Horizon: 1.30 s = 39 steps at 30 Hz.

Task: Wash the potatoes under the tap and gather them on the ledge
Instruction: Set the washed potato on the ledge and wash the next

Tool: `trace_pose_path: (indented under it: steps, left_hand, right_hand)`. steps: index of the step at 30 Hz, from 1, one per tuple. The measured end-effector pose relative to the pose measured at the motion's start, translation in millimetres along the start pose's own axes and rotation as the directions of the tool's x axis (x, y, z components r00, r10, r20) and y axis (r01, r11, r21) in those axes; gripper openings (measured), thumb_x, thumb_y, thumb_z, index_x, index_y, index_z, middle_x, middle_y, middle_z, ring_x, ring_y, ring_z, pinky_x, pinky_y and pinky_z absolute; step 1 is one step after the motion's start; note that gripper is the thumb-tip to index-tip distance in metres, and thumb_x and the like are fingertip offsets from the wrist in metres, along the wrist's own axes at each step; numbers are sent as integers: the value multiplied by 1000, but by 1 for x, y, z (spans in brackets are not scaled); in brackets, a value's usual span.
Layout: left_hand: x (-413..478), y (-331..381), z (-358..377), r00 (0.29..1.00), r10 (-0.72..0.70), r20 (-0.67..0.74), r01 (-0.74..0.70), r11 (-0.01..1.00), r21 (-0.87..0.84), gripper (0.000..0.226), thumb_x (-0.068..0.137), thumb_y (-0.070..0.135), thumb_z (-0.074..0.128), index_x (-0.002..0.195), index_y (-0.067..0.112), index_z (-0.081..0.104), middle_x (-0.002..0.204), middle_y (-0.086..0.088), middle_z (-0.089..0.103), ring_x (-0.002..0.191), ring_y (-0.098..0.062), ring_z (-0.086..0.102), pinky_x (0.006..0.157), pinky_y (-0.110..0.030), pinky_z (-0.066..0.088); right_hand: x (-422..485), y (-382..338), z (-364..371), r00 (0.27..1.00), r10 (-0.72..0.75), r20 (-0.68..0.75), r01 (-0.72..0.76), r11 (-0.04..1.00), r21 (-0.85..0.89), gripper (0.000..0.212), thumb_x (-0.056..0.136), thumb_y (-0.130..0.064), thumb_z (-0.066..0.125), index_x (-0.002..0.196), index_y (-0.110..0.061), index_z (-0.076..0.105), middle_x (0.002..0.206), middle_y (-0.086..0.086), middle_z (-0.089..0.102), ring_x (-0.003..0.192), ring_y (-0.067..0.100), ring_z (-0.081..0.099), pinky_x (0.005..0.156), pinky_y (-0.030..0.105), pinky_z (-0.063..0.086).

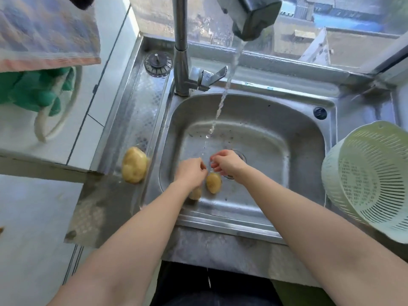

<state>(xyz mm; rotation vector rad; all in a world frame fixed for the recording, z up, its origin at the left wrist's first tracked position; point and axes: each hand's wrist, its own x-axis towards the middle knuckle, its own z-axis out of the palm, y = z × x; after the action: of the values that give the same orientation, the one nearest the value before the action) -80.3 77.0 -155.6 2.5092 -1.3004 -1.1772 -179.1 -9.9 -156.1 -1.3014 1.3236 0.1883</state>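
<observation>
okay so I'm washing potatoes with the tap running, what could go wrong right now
1. The washed potato lies on the sloping drainboard ledge close to the basin edge; being round and wet, it might roll back into the sink.
2. Two potatoes sit in the basin, one beside the open drain and one partly hidden under your left hand; either could block drainage.
3. The water stream lands just beyond your hands, so it may splash outward.
</observation>
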Motion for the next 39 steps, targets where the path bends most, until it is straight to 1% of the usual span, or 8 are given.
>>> trace_pose_path:
  steps: [10,15,19,22,26,29,33,39]
  left_hand:
    - [46,-24,45,903,-258,342,251,966,68,45,88,18,62,132,13,53,134,-15,56,121,-31,56,99,-34,49]
    - [42,-28,45,942,-239,237,238,971,33,37,94,25,53,128,11,56,135,-14,56,124,-31,52,99,-30,41]
    - [33,-13,18,959,-250,136,283,778,-561,42,100,35,33,121,7,56,120,-18,61,104,-34,59,91,-37,46]
    - [16,8,-11,969,-112,223,249,438,-864,52,95,56,34,119,15,56,105,-13,68,84,-26,68,73,-36,56]
    - [-5,27,-42,995,10,-103,-92,534,-840,22,97,36,50,105,16,53,88,-2,62,73,-12,59,61,-23,45]
    - [-2,36,-57,944,-157,-292,-174,513,-840,20,95,31,54,79,18,55,78,1,60,73,-14,56,69,-30,45]
    - [4,58,-82,886,-464,-2,54,108,-993,27,92,28,46,83,9,62,78,-5,60,72,-20,56,59,-29,44]
    - [-5,64,-64,945,-182,-271,-192,361,-913,12,91,23,53,82,19,58,79,-4,59,72,-22,55,53,-30,48]
  right_hand:
    - [52,63,39,992,116,40,-60,748,-661,58,89,-33,58,141,-18,36,142,20,31,127,39,42,102,37,38]
    - [50,65,32,998,45,-53,-61,927,-371,65,81,-36,71,133,-13,42,129,17,47,114,35,55,95,40,49]
    - [31,32,19,993,91,-75,-63,947,316,54,85,-38,66,125,-13,41,112,10,53,82,21,59,71,34,53]
    - [13,-7,16,994,-6,-106,35,962,272,47,87,-50,50,117,-14,46,106,12,60,72,21,56,62,34,47]
    - [-8,-47,9,962,-181,-205,176,984,-41,46,97,-41,25,110,-11,58,120,15,63,106,36,58,95,49,46]
    - [-26,-64,8,933,-257,-254,227,964,-141,54,99,-47,18,106,-12,59,113,18,67,103,38,61,93,49,46]
    - [-47,-71,19,899,-366,-239,372,928,-19,52,92,-62,29,113,-18,48,102,14,69,98,34,63,90,48,49]
    - [-40,-76,-3,967,-51,-250,114,962,247,43,98,-38,28,80,-10,56,66,9,56,56,24,50,51,29,38]
